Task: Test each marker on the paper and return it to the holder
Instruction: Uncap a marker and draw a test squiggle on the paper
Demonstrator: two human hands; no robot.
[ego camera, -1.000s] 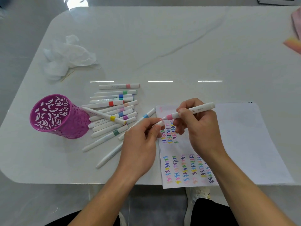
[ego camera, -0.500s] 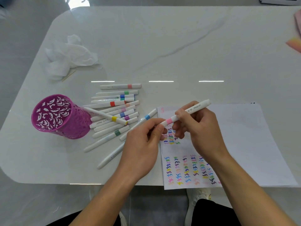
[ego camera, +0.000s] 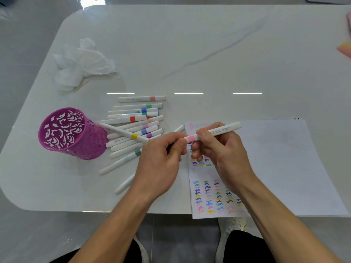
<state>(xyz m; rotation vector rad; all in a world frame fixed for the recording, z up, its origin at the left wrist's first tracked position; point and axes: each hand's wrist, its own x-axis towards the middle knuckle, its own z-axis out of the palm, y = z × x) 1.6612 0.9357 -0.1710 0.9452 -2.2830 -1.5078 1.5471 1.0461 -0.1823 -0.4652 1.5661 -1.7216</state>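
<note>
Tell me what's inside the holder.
No marker shows inside the holder, only its patterned inner wall. The markers lie beside it on the table. Its bottom cannot be made out.

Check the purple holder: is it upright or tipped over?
Upright. The purple holder stands on its base on the table, open mouth facing up; nothing shows inside it.

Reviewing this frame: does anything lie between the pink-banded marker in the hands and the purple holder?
Only the loose markers lying flat between the pink-banded marker and purple holder; lifted over them, the path looks clear.
</note>
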